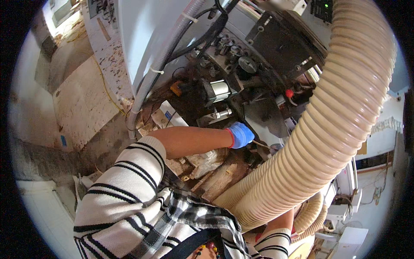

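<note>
Thin stick (261, 144) is sticking out rightward from the left hand (240, 135), low in the machine bay, over a pale metal plate (258, 130). Left hand, in a blue glove, is curling closed and apparently grasping the stick's left end. Right hand: can't tell its state; the big ribbed hose (327, 108) is covering it. A blue-grey patch (276, 149) at the hose edge may be its glove.

Far side: silver cylinder (220, 90) is sitting beyond the left hand, red knob (289, 93) farther right. Near side: plastic bag (209, 164) and wooden block (224, 177) are lying under the left forearm.

Risks, my read: hose is blocking the view, so a blind right-side move could snag or knock the stick. Loose glove fabric could catch if any mechanism there moves. Forearm could scrape nearby hardware in that tight gap.
</note>
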Demonstrator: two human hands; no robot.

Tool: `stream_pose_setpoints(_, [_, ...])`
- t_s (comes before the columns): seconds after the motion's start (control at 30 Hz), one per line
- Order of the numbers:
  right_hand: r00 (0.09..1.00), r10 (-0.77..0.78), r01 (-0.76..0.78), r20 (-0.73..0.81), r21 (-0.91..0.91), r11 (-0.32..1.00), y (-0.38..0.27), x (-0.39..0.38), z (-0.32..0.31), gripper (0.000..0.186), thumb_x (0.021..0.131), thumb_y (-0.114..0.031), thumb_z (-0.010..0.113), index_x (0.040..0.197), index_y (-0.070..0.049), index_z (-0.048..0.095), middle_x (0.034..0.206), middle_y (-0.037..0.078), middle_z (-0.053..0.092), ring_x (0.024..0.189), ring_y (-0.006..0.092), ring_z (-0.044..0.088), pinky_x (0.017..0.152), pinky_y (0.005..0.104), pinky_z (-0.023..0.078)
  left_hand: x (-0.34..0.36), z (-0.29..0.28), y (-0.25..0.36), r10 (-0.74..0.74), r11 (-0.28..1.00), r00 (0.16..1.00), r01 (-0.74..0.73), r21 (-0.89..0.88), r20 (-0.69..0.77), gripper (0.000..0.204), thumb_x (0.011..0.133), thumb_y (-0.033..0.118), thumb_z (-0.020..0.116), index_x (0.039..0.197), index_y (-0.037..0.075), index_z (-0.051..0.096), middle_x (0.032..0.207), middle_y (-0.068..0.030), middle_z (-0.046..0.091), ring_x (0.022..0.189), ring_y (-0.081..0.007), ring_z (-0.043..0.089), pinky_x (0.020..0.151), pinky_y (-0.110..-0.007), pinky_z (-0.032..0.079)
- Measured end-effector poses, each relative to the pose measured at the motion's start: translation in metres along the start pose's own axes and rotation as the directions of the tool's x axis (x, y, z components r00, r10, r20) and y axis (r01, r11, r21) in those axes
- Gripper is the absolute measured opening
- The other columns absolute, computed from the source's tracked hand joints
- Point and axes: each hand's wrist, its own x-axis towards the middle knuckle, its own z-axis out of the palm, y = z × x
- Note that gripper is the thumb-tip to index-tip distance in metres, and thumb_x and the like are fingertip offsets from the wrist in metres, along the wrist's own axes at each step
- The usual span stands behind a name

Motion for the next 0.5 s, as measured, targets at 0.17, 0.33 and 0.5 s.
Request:
stream_pose_setpoints(0.17, [0.983,0.119,-0.114,-0.137,0.047,0.992,-0.073,-0.052,-0.079,0.007,0.082,-0.009,0.063,0.080,-0.005,0.058,0.076,0.009,0.058,0.069,0.0212,0.057,0.060,0.0334,0.047,-0.027,0.012,-0.023,0.042,0.992,0.999,-0.042,-0.122,-0.002,0.018,0.082,0.017,0.055,0.086,0.007,0.069,0.082,-0.0164,0.068,0.076,-0.0351,0.067,0.065,-0.048,0.052])
stream_pose_setpoints(0.33, [0.945,0.158,-0.148,-0.287,0.056,0.987,-0.211,-0.140,-0.134,0.007,0.083,-0.010,0.062,0.079,-0.005,0.059,0.076,0.010,0.059,0.069,0.0219,0.057,0.060,0.0339,0.047,-0.059,0.017,-0.023,0.160,0.958,0.986,-0.144,-0.248,0.042,0.020,0.086,0.020,0.050,0.085,0.006,0.065,0.081,-0.0174,0.067,0.077,-0.0361,0.066,0.067,-0.047,0.052])
stream_pose_setpoints(0.5, [0.870,-0.388,0.471,0.303,-0.285,0.835,-0.334,-0.157,-0.070,0.009,0.084,-0.012,0.061,0.089,-0.005,0.059,0.089,0.013,0.059,0.082,0.0258,0.057,0.071,0.0371,0.046,-0.104,0.015,-0.085,0.185,0.950,0.981,-0.193,-0.244,-0.056,0.019,0.086,0.021,0.050,0.089,0.005,0.060,0.078,-0.0154,0.066,0.074,-0.0359,0.065,0.067,-0.048,0.051])
